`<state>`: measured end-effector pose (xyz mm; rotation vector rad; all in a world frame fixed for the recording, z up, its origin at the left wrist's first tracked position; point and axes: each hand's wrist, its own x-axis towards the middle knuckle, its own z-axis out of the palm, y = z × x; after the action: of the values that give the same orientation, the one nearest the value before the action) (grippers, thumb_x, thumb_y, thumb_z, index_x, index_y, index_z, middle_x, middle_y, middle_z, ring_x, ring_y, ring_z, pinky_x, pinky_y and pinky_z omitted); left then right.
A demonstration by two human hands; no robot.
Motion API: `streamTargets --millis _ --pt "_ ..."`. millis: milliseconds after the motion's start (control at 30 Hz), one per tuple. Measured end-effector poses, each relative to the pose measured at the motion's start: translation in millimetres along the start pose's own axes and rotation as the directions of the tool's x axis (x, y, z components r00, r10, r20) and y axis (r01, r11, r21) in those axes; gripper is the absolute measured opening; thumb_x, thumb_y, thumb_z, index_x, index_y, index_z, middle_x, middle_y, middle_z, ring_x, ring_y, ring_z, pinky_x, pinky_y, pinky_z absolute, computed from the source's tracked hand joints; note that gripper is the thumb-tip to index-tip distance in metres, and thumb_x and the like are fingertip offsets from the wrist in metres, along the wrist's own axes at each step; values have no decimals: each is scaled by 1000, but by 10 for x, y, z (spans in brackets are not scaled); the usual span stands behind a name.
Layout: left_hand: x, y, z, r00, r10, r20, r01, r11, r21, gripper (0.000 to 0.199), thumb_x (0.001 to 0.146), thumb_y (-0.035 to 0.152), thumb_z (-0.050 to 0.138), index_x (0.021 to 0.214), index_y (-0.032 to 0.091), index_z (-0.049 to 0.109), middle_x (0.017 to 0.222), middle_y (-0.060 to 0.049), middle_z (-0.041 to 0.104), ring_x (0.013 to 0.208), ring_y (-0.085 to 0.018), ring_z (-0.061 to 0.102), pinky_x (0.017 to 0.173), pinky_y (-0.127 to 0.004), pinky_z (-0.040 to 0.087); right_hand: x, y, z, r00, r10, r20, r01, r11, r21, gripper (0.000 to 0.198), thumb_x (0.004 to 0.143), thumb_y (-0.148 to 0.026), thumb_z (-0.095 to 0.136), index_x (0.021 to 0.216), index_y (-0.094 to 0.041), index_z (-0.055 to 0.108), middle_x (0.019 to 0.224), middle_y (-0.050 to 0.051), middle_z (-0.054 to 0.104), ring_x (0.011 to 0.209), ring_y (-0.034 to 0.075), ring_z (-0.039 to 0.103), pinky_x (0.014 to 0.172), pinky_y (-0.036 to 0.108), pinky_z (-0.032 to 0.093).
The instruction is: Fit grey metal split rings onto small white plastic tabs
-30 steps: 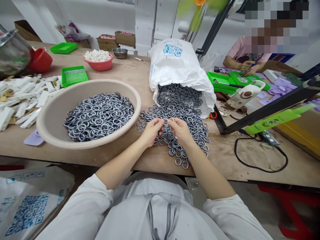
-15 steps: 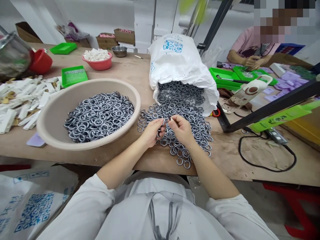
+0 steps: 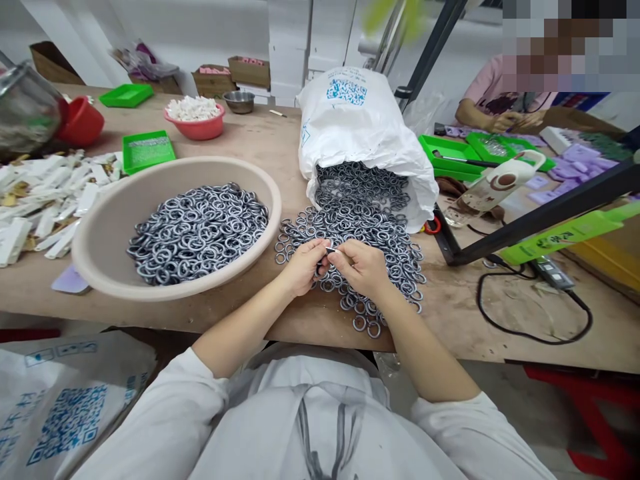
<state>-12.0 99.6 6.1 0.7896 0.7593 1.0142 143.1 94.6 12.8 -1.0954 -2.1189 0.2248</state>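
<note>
My left hand [image 3: 306, 267] is closed on a dark grey ring [image 3: 321, 265], its thumb and forefinger pinched together over the heap. Fingertip to fingertip with it, my right hand [image 3: 364, 268] is closed on a thin, pale, blade-like piece [image 3: 331, 250], most of which the fingers hide. Beneath and around both hands spreads a pile of loose grey rings [image 3: 395, 257]. The rings spill from the mouth of a white woven sack [image 3: 370, 127] lying on its side. Left of my hands, a large beige basin [image 3: 103, 240] holds many more such rings.
White sticks [image 3: 50, 200] heap at the left beside a red scoop [image 3: 85, 122]. Green trays [image 3: 143, 163] and a red bowl [image 3: 200, 130] stand behind the basin. A black metal frame [image 3: 500, 233] crosses the right side; beyond it, a co-worker's hands [image 3: 515, 120] work near purple pieces.
My right hand has closed in on the left, its fingers now meeting the left fingertips, and the pale piece shows between them. The co-worker's hands have shifted slightly.
</note>
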Motion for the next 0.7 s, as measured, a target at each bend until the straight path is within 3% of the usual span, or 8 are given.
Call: streamTargets --millis 100,233,300,400,533,633,700 --pt "-34 -4 15 998 -24 51 23 1000 21 41 69 48 76 75 20 47 54 8 42 39 -4 36 33 -15 18 22 96 -21 998 54 19 -54 998 26 42 96 -47 46 69 -19 59 65 1 56 61 13 51 59 26 32" --pt "-65 -13 46 981 -55 184 45 997 61 41 70 48 76 71 18 48 55 7 42 41 -4 37 34 -15 19 99 362 -89 951 298 -89 -296 955 32 44 96 -49 43 69 -19 60 62 1 56 61 15 51 61 27 34" --pt "-48 10 31 989 -24 148 20 999 27 40 71 47 76 72 17 50 58 6 44 43 -4 40 35 -15 21 152 461 -110 916 382 -122 -383 924 15 43 96 -50 42 76 -19 63 66 2 61 65 16 54 62 27 35" --pt "6 86 -36 998 43 45 -40 998 -52 36 71 44 76 80 16 56 62 6 47 45 -4 43 36 -15 24 267 488 -75 889 454 -58 -458 877 -147 34 92 -48 53 97 -19 68 86 5 70 77 20 60 66 28 37" --pt "71 173 -128 995 90 -44 -95 987 -128 31 74 32 72 99 17 63 63 6 49 45 -4 45 36 -15 24 457 393 33 876 460 145 -365 829 -424 35 86 -50 62 106 -22 70 106 10 70 92 25 62 70 30 39" --pt "106 180 -163 989 72 -127 -92 983 -162 24 76 24 63 100 19 63 66 5 56 44 -5 48 35 -15 24 532 362 78 853 454 257 -296 827 -479 30 83 -49 65 96 -23 72 102 9 71 90 24 62 67 29 37" --pt "124 168 -173 982 46 -183 -79 981 -175 21 77 21 58 97 19 62 69 4 60 44 -5 51 34 -15 24 525 391 78 844 466 266 -302 822 -483 23 84 -44 65 90 -22 71 98 8 71 87 23 61 65 29 34"
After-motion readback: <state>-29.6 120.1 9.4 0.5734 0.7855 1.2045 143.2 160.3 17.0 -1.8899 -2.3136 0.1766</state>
